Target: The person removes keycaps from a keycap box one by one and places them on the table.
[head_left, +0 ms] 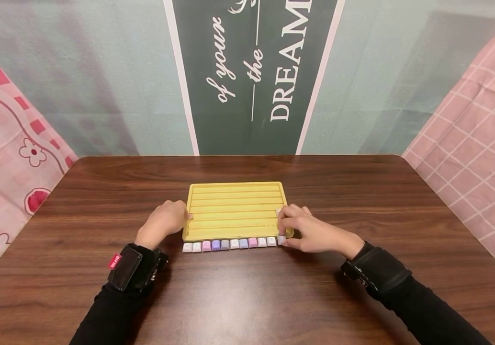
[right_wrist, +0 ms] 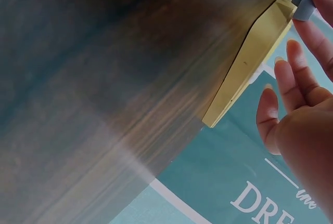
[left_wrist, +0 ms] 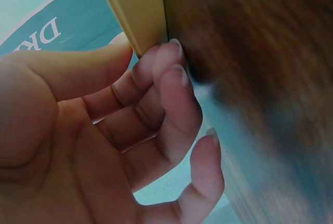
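Observation:
A yellow grooved tray point(head_left: 234, 211) lies flat on the middle of the dark wooden table point(head_left: 247, 297). Several pastel keycaps point(head_left: 230, 244) stand in a row on the table along the tray's front edge. My left hand point(head_left: 167, 220) holds the tray's left edge; in the left wrist view the thumb lies over the tray point(left_wrist: 138, 5) and the curled fingertips point(left_wrist: 171, 52) press its side. My right hand point(head_left: 288, 230) is at the tray's front right corner and pinches the last keycap point(head_left: 281, 239) of the row. That grey-blue keycap point(right_wrist: 303, 4) shows beside the tray point(right_wrist: 250, 63), with the other fingers point(right_wrist: 294, 73) straight.
A green poster with white lettering point(head_left: 252, 76) hangs behind the table. Pink patterned cloth hangs at the left point(head_left: 2, 158) and checked pink cloth at the right point(head_left: 480, 134). Black wrist straps sit on both forearms. Bare wood surrounds the tray.

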{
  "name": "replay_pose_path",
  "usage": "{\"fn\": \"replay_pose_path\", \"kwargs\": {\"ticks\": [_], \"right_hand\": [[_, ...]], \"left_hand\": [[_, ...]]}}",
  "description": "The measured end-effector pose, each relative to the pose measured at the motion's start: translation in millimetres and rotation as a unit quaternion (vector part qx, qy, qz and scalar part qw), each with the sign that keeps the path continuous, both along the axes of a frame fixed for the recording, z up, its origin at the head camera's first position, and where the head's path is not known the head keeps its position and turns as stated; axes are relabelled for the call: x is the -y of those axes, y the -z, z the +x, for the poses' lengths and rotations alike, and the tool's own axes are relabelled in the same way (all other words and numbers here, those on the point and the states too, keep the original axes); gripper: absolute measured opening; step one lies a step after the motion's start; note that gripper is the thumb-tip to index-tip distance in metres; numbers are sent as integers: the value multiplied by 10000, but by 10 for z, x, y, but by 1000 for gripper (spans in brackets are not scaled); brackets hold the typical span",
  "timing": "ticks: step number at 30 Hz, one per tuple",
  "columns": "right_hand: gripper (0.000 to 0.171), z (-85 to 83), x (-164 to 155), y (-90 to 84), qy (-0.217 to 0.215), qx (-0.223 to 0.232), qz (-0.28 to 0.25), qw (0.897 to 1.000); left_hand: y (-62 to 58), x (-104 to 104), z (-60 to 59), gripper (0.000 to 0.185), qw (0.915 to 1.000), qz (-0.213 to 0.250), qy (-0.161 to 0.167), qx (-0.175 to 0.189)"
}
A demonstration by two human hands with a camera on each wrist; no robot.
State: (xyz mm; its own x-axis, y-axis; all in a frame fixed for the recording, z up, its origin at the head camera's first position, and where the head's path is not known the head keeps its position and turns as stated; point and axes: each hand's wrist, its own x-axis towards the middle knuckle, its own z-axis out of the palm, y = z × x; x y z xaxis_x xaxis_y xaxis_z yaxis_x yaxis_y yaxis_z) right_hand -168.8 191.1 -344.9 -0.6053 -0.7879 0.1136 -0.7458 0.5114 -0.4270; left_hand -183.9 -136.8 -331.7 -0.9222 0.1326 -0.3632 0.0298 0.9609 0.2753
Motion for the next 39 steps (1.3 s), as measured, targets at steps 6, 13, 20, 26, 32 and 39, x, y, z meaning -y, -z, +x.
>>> {"fn": "replay_pose_path", "kwargs": {"ticks": [6,13,20,26,32,39], "right_hand": [[15,23,4,24,6,76,85,9999],[17,43,16,31,78,46,121,9999],[19,39,14,46,119,-84,94,9999],[19,37,15,39,157,-165,133,9997],[19,36,19,33,184,-248,162,9994],[19,29,22,37,178,-311,140,9993]], "left_hand": [[-7,-5,5,23,10000,4,-29,33],[-4,-6,3,23,10000,1,-52,50],[-10,-8,19,22,9999,63,-61,82],[-1,-2,10,23,10000,3,-16,1],[10,5,1,23,10000,-38,-1,-36],[7,0,6,23,10000,5,-46,28]]}}
